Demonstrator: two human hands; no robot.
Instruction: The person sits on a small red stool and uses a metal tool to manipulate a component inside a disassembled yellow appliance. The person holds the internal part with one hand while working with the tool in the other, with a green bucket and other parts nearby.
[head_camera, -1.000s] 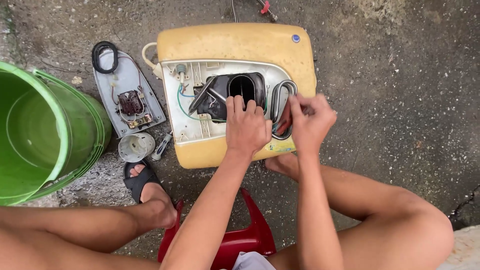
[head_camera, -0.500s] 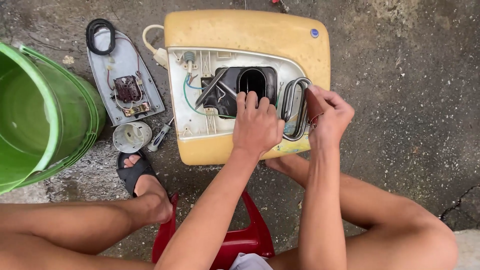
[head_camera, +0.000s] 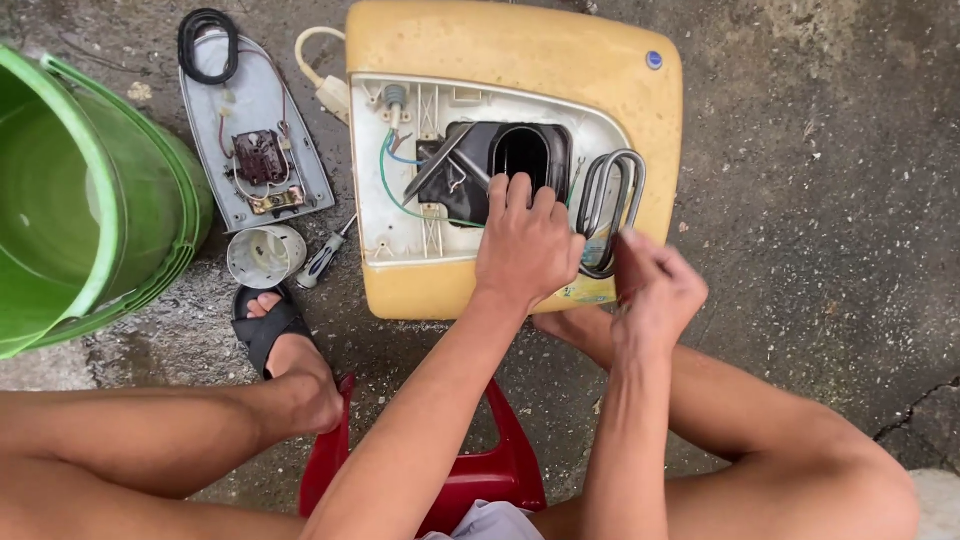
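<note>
Heating coil upright in yellow appliance housing, long axis toward body; right hand at near end, fingers pinching; left hand flat, released, beside black duct.

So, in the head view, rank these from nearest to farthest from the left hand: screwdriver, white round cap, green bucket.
From the left hand:
1. Screwdriver, just left of the yellow casing.
2. White round cap, further left, by the sandal.
3. Green bucket, at the far left edge.

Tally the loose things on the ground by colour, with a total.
Green: 1, bucket
Yellow: 1, appliance casing
Grey: 1, cover plate
White: 1, round cap
Black: 1, rubber ring
Blue-handled: 1, screwdriver
Total: 6
</note>
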